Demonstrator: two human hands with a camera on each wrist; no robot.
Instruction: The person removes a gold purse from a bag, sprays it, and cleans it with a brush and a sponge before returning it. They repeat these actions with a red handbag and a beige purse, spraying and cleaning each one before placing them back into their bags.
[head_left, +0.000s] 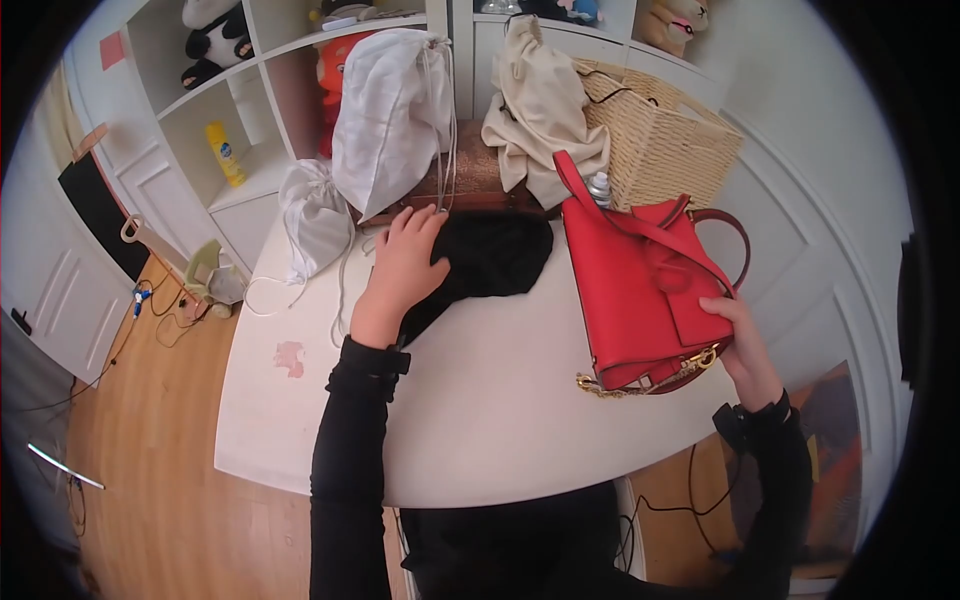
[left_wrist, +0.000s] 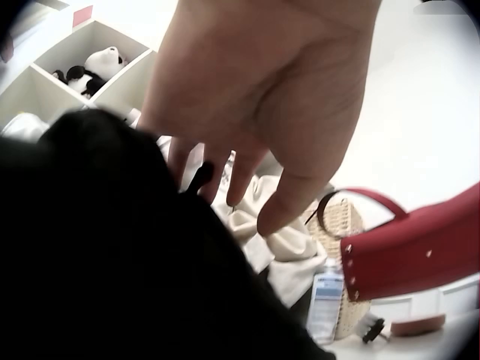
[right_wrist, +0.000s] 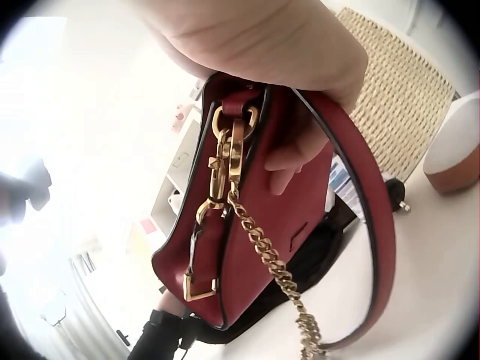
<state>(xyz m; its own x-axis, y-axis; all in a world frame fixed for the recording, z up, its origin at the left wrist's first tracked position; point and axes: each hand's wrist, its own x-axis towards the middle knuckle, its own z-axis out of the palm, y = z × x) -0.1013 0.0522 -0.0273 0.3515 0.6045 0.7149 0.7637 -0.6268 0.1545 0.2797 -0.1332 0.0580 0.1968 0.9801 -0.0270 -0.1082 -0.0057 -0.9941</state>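
Note:
A red handbag [head_left: 640, 290] with gold hardware tilts over the right part of the white table [head_left: 480, 400]. My right hand [head_left: 742, 350] grips it by its side, thumb on the front flap and the other fingers behind. In the right wrist view a gold chain [right_wrist: 266, 255] and a red strap hang from the bag's end. My left hand [head_left: 405, 260] reaches over a black cloth bag [head_left: 495, 255], fingers extended and thumb spread. Black cloth [left_wrist: 112, 240] fills the lower left of the left wrist view and overlaps the fingertips.
At the table's back stand white drawstring bags [head_left: 390, 120], a cream cloth bag [head_left: 540, 110], a brown box [head_left: 480, 170] and a woven basket [head_left: 660, 140]. A bottle [left_wrist: 326, 300] and a brush [left_wrist: 370, 328] are near the basket. Shelves [head_left: 190, 120] with plush toys rise behind.

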